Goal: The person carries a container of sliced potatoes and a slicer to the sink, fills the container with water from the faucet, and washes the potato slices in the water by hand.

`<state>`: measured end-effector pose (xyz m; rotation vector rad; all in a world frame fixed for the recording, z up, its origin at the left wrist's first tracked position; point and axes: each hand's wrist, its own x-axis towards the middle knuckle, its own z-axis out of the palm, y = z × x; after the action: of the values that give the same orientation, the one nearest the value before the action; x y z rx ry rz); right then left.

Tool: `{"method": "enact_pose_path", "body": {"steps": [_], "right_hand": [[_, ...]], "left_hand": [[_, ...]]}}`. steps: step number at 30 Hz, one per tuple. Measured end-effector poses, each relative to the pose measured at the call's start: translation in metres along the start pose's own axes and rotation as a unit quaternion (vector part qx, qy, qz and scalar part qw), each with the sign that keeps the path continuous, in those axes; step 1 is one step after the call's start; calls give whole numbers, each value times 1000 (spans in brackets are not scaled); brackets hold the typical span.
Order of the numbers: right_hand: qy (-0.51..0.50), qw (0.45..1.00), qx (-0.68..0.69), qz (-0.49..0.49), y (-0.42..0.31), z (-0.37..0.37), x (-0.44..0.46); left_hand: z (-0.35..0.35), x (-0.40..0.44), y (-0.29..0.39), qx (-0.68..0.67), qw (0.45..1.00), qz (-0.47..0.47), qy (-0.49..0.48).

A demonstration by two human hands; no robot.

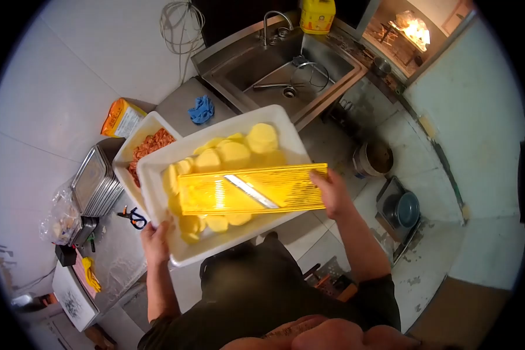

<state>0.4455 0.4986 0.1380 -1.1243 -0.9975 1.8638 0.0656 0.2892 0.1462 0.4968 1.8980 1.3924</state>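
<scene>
Yellow slicer (254,165): above the white tray (227,249), its long axis running left to right, from inside the tray's left side out past its right edge; the gripped end points right, the other end left.
Blade (251,191): a metal strip set slantwise in the slicer, from the far edge on the left to the near edge on the right.
Right hand (334,193): clamped on the slicer's right end, thumb on top.
Left hand (156,242): closed on the tray's rim near its near-left corner, well apart from the right hand.
Yellow slices (235,154): round and thin, overlapping, along the tray's far side and toward its near-left corner.
White bin (123,156): just beyond the tray's far-left corner, with reddish chunks (157,141) inside.
Counter (119,251): black-handled scissors (135,218) left of the tray; blue cloth (201,109) beyond its far edge.
Sink (286,73): farther out, past the tray's far-right corner.
Hidden: the slices under the slicer, the tray's near-right corner, and the right fingertips beneath the slicer; whether the slicer touches the tray's rim cannot be told.
</scene>
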Motion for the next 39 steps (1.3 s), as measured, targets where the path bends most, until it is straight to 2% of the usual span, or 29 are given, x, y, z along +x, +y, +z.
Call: {"method": "enact_pose_path", "body": {"steps": [3,6,9,10,13,14,21,29,30,37,39], "right_hand": [[42,998,-35,29,-23,-48,44],[88,990,-96,57,-41,-92,100],[106,981,-145,74,-61,-136,160],[108,978,-156,85,-69,-144,171],[155,959,-205,118,-107,-153,219],[143,966,-178,124,-107,-173,242],[35,979,-152,127,-139,-235,397],[-89,963,-148,208,-157,-291,622],[-96,961,-143,215,-154,-297,640],[-133,936,-148,291,-112,-321,760],[-136,933,-155,296,-94,-324,779]], "left_hand": [[75,34,-19,-47,998,17,-25],[143,69,-31,-16,999,18,-25],[205,117,-48,-40,998,-10,-41],[223,123,-26,65,997,-18,-27],[279,161,-33,-24,998,-35,-37],[291,181,-57,11,998,-42,-43],[393,223,-15,-51,996,-57,39],[509,308,-28,52,987,-98,120],[525,319,-30,-4,987,-102,125],[595,374,-44,-64,962,-185,189],[603,395,-73,-68,956,-203,202]]}}
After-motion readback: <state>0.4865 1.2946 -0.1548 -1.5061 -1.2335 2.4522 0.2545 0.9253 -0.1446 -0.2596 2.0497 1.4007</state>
